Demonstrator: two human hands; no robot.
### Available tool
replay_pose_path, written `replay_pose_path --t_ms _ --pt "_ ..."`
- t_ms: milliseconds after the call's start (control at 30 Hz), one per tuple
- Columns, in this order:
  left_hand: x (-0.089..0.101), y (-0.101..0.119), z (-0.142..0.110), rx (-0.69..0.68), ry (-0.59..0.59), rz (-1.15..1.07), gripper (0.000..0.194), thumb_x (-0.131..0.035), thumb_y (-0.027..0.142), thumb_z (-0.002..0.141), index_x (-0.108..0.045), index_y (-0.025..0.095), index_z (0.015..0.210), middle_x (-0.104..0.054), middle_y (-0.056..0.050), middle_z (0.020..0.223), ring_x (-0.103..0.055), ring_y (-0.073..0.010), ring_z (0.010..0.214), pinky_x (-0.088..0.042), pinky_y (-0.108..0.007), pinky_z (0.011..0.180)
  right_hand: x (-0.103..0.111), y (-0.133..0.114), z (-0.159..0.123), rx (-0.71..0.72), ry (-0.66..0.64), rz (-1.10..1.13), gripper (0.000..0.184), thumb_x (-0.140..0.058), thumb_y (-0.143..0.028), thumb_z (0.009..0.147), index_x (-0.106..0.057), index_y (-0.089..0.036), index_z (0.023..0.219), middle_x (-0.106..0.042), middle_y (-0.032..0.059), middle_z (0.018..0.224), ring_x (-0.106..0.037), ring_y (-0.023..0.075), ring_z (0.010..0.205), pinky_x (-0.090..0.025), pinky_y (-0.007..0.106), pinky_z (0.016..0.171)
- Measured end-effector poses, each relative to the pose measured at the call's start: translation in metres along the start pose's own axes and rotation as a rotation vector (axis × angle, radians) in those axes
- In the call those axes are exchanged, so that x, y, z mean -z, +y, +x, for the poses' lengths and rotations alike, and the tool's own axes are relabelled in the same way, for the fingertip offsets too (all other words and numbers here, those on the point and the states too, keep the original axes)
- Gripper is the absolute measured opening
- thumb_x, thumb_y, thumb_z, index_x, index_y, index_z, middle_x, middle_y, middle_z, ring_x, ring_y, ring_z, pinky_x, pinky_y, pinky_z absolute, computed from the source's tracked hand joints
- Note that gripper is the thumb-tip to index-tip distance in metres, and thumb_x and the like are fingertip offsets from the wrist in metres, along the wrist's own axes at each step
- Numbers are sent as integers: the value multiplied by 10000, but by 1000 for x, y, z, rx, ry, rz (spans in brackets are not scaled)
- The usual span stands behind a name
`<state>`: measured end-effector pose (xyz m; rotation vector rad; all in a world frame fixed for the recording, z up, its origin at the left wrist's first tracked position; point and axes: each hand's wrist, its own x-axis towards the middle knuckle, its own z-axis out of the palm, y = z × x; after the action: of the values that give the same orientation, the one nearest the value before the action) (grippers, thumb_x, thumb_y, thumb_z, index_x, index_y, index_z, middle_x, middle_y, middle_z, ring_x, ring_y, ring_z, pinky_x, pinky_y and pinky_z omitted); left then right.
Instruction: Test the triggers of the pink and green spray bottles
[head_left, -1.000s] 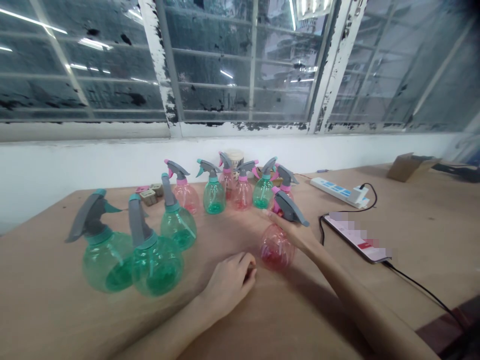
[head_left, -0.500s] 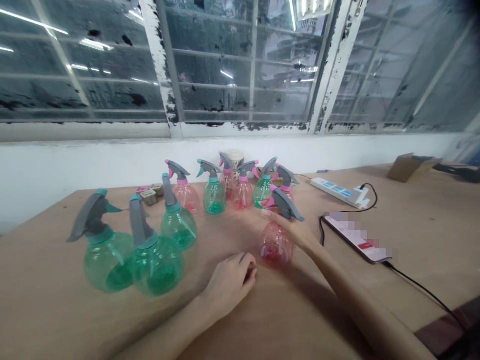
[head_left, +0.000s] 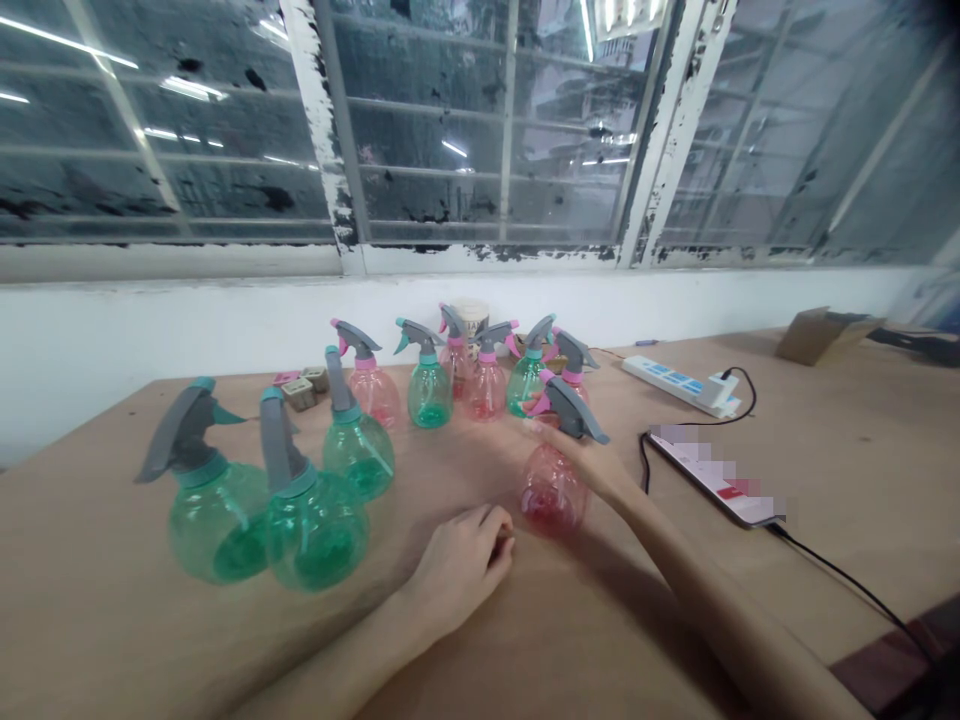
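Right now I see the pink bottle [head_left: 553,492] just beyond and to the right of my left hand [head_left: 463,558], with my right hand [head_left: 594,464] grasping its neck from the far side. My left hand lies relaxed and half curled on the table [head_left: 442,465], holding nothing that I can see, apart from the bottle. I cannot tell whether the bottle's base touches the wood. Its body is round, see-through plastic, darker low down, under a smooth grey sprayer [head_left: 574,412] with a pink nozzle. Similar rounded green bottles [head_left: 319,535] stand at left. Compared with a second ago, the sprayer has shifted slightly left, while my left hand stays put.
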<state>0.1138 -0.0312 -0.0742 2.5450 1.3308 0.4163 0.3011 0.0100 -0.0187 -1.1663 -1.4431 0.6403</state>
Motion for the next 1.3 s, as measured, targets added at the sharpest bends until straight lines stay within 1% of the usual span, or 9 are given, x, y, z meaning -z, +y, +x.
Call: replay_pose_path --t_ms 333,500,600,700,867,1000,1067,1167,1300 --pt "0 0 0 1 -8 7 93 -454 174 842 -538 198 873 -609 2 779 -574 -162 706 -414 -273 652 1 -3 0 -10 -24 1 454 -669 -521 681 -634 -248 1043 -707 46 967 -647 250 881 -491 370 782" --pt "1 0 0 2 -9 -7 96 -453 172 842 -540 196 874 -619 -2 792 -584 -166 720 -419 -276 657 -4 1 1 -19 8 -32 417 -656 -513 690 -640 -229 995 -693 45 835 -635 257 839 -481 369 741" --pt "3 2 -1 9 -5 -13 84 -468 174 833 -543 197 862 -628 -5 800 -593 -170 727 -426 -277 660 -20 3 7 20 23 -19 402 -653 -508 695 -630 -214 968 -666 22 771 -614 218 751 -470 342 702" --pt "3 3 -3 -7 -7 -8 81 -475 177 832 -552 195 850 -631 -5 788 -602 -172 721 -441 -278 662 -48 -1 17 93 22 45 418 -652 -507 699 -607 -201 980 -639 -4 738 -586 184 716 -463 327 716" --pt "-1 7 -8 -172 -27 32 93 -490 200 849 -581 181 851 -657 -29 826 -633 -192 776 -476 -294 702 -103 -16 31 144 -1 169 408 -641 -519 715 -573 -203 965 -625 3 823 -583 168 743 -463 318 749" --pt "-4 8 -12 -181 -47 89 129 -498 239 857 -598 158 856 -685 -73 850 -657 -236 800 -499 -329 703 -137 -29 28 130 -39 156 425 -634 -536 713 -554 -208 972 -630 30 891 -579 178 743 -474 333 722" --pt "-3 8 -12 -181 -53 93 143 -489 243 859 -600 156 879 -690 -84 865 -664 -246 795 -506 -337 689 -146 -34 23 126 -65 154 454 -637 -551 708 -540 -208 989 -635 43 930 -590 192 782 -485 338 723" --pt "-3 7 -12 -195 -54 71 149 -483 239 859 -601 160 904 -689 -85 886 -666 -250 807 -509 -342 691 -153 -39 17 147 -79 155 518 -648 -567 701 -523 -207 1052 -633 66 1010 -601 219 889 -488 368 797" --pt "-4 6 -11 -205 -50 43 151 -476 220 862 -597 158 927 -687 -87 896 -664 -259 825 -512 -363 712 -150 -40 15 180 -111 95 769 -712 -547 645 -415 -249 1288 -537 111 1245 -521 279 1126 -436 454 932"
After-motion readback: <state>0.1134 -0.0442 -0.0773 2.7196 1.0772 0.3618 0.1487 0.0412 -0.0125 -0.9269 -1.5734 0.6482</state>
